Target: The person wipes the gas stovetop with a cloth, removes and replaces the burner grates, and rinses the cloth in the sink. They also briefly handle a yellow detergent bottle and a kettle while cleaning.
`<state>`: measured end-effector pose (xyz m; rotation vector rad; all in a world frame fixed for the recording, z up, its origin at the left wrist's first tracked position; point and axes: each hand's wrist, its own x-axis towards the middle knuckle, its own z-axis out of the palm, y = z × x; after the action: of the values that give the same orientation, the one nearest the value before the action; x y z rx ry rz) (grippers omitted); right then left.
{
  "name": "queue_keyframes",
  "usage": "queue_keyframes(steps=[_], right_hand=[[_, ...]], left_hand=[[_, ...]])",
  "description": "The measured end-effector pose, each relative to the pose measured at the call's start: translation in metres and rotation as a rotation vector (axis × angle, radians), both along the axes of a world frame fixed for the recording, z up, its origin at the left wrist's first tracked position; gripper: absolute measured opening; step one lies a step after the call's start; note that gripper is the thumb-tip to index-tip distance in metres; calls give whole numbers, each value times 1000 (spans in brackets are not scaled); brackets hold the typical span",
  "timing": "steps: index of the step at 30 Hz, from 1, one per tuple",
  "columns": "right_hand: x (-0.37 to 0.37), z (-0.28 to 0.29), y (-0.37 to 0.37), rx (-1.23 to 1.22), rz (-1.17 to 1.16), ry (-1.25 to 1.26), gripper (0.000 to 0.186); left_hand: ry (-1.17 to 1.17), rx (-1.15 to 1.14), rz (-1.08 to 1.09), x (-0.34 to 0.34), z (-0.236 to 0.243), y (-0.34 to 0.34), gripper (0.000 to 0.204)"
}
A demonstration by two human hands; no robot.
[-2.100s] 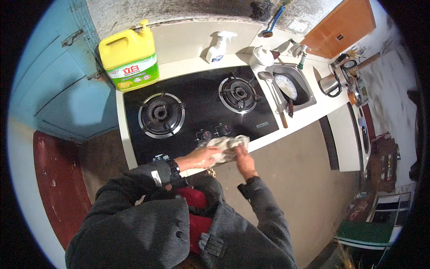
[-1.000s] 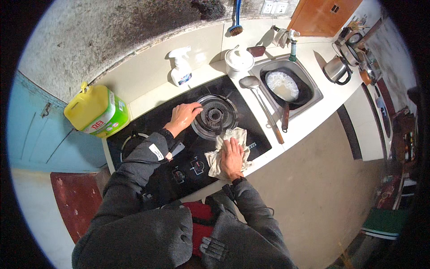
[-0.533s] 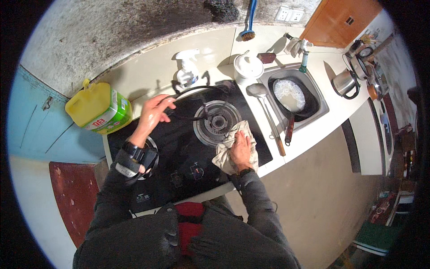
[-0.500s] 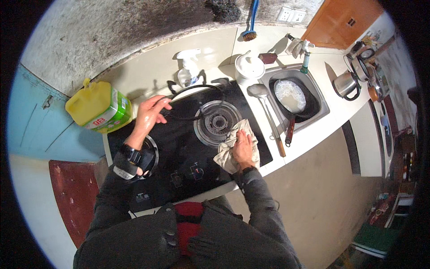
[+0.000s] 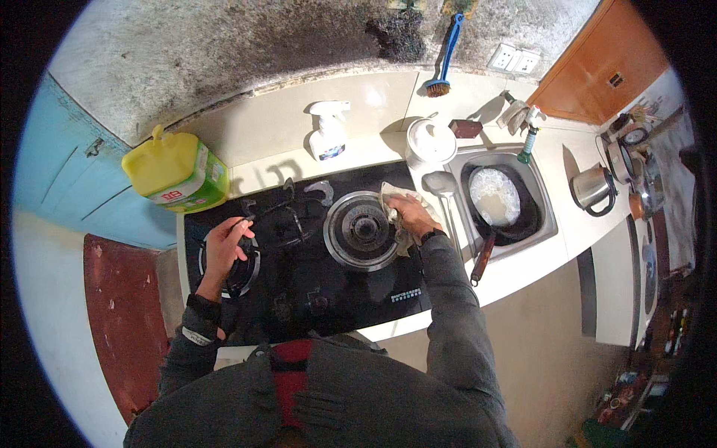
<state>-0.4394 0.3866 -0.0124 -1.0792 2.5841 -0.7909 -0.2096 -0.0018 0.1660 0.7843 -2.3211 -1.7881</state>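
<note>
My left hand (image 5: 228, 243) grips a black metal pot support (image 5: 287, 231) by its left side, over the black glass hob (image 5: 358, 302) between its two burners. My right hand (image 5: 411, 215) is closed on a crumpled beige cloth (image 5: 399, 196), pressed on the hob at the right rim of the bare right burner (image 5: 364, 229). The left burner (image 5: 246, 272) is partly hidden behind my left hand.
A yellow jug (image 5: 172, 168) stands at back left, a white spray bottle (image 5: 326, 131) and lidded pot (image 5: 432, 142) behind the hob. Right are a ladle (image 5: 441, 183), a sink (image 5: 545, 209) holding a pan with foamy water (image 5: 493, 198), and a steel kettle (image 5: 594, 187). A brush (image 5: 441, 67) hangs above.
My left hand lifted the pot support off the right burner and has moved it leftward. My right hand has slid the cloth from the burner's front right to farther back along its right side.
</note>
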Motion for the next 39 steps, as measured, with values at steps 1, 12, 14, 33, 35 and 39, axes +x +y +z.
queue_keyframes(steps=[1,12,14,33,35,39], right_hand=[[-4,7,-4,9,5,-23,40],[3,23,-1,125,-567,-187,33],[0,11,-14,129,-578,-138,34],[-33,12,-179,175,252,77,17],[-21,14,-193,223,291,89,21],[32,13,-210,254,297,209,22]], left_hand=[[16,19,4,3,-2,1,31],[23,43,-7,15,-12,-14,32],[-9,62,-39,18,-13,-20,27],[80,132,168,35,-8,-57,26],[93,112,160,40,-5,-61,25],[112,87,147,57,4,-63,25]])
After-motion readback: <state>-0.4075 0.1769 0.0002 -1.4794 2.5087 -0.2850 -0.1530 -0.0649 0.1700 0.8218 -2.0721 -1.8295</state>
